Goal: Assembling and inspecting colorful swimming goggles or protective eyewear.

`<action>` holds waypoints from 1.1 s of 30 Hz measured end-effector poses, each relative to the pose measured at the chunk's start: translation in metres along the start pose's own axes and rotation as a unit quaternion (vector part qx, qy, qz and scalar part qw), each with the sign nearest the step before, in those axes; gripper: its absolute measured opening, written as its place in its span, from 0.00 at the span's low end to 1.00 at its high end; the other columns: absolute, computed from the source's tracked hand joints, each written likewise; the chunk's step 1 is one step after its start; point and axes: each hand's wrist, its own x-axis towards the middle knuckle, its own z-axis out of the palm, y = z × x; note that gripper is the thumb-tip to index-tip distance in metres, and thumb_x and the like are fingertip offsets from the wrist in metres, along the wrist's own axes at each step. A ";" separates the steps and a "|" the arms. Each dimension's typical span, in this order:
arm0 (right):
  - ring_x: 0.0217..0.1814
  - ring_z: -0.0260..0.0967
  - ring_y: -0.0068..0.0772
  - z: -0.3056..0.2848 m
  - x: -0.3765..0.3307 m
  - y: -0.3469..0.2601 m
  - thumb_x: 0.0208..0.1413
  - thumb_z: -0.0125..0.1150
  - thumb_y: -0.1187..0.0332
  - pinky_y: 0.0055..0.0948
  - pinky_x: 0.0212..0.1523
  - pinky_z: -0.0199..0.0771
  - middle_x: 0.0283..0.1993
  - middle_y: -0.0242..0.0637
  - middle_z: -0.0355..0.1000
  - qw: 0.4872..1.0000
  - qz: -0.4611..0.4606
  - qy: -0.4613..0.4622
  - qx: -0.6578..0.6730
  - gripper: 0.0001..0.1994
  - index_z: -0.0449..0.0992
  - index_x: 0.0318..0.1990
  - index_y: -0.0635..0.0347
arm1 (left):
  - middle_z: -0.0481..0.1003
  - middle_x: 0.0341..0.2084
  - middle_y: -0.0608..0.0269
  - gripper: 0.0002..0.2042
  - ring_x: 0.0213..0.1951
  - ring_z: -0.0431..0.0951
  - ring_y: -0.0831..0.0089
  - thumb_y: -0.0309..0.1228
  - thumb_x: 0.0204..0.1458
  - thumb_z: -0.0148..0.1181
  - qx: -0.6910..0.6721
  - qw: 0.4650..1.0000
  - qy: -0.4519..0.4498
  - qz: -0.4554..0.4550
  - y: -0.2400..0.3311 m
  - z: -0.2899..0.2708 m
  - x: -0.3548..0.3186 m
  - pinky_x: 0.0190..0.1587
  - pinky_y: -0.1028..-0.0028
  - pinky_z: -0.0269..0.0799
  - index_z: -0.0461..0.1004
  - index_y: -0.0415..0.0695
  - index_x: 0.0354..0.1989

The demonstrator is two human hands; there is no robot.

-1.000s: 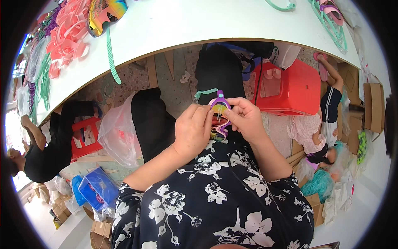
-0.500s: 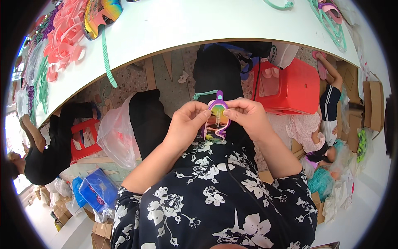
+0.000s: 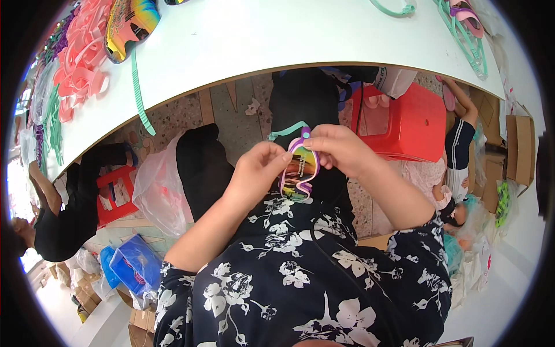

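Note:
Over my lap I hold a pair of swim goggles [image 3: 301,166] with a shiny rainbow mirrored lens and a purple and pale pink frame. The goggles are turned so that one end points away from me. My left hand [image 3: 260,168] pinches the left edge of the frame between thumb and fingers. At the far end, by the purple strap clip, my right hand [image 3: 335,149] grips the frame with its thumb on top and fingers curled beneath. A mint green strap [image 3: 289,130] runs from that end toward the left.
On the white table [image 3: 231,34] lie a heap of coral pink goggle parts [image 3: 84,58], a rainbow lens piece [image 3: 132,26] and more goggles with green straps [image 3: 465,34]. A red stool [image 3: 407,124] stands at right. Other people sit left [image 3: 63,214] and right [image 3: 459,144].
My right hand has shifted up and left along the frame to the strap clip end, its thumb now over that end. My left hand keeps its pinch. The view has tilted slightly.

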 end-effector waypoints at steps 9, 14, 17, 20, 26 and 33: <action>0.44 0.73 0.23 0.057 -0.040 0.076 0.54 0.66 0.83 0.24 0.46 0.77 0.45 0.37 0.70 0.952 -0.285 0.086 0.067 0.21 0.61 0.50 0.63 | 0.74 0.26 0.69 0.10 0.29 0.72 0.82 0.26 0.50 0.71 0.209 0.965 0.051 0.148 -0.017 -0.006 -0.029 0.33 0.79 0.70 0.76 0.38 0.36; 0.47 0.73 0.24 0.065 -0.043 0.085 0.56 0.64 0.82 0.25 0.49 0.77 0.46 0.39 0.71 0.951 -0.279 0.103 0.082 0.18 0.61 0.48 0.63 | 0.75 0.22 0.66 0.10 0.24 0.73 0.80 0.29 0.49 0.73 0.178 0.979 0.034 0.097 -0.028 -0.010 -0.025 0.28 0.77 0.70 0.76 0.38 0.31; 0.43 0.73 0.21 0.073 -0.044 0.087 0.55 0.65 0.82 0.24 0.43 0.79 0.42 0.38 0.70 0.947 -0.280 0.131 0.088 0.18 0.60 0.46 0.62 | 0.72 0.22 0.72 0.11 0.24 0.68 0.85 0.28 0.51 0.72 0.184 0.977 0.033 0.106 -0.029 -0.007 -0.025 0.27 0.80 0.66 0.72 0.40 0.28; 0.41 0.74 0.24 0.068 -0.044 0.087 0.55 0.66 0.82 0.23 0.42 0.80 0.42 0.39 0.70 0.943 -0.297 0.132 0.068 0.21 0.60 0.49 0.64 | 0.71 0.21 0.68 0.11 0.23 0.68 0.83 0.28 0.50 0.72 0.245 0.949 0.062 0.188 -0.036 -0.003 -0.025 0.27 0.79 0.66 0.74 0.39 0.29; 0.43 0.74 0.24 0.017 -0.056 0.044 0.45 0.75 0.73 0.24 0.43 0.77 0.43 0.35 0.74 0.928 -0.201 0.117 -0.293 0.24 0.74 0.52 0.56 | 0.73 0.23 0.60 0.11 0.23 0.73 0.72 0.30 0.49 0.72 0.287 0.919 0.067 0.261 -0.030 0.002 -0.022 0.28 0.73 0.70 0.77 0.38 0.32; 0.56 0.69 0.43 0.012 -0.028 -0.025 0.38 0.77 0.65 0.39 0.54 0.73 0.51 0.38 0.72 0.606 -0.488 -0.076 -0.624 0.30 0.77 0.54 0.56 | 0.75 0.26 0.57 0.11 0.26 0.77 0.66 0.30 0.48 0.72 0.316 0.893 0.064 0.314 -0.029 0.009 -0.015 0.30 0.70 0.73 0.78 0.38 0.33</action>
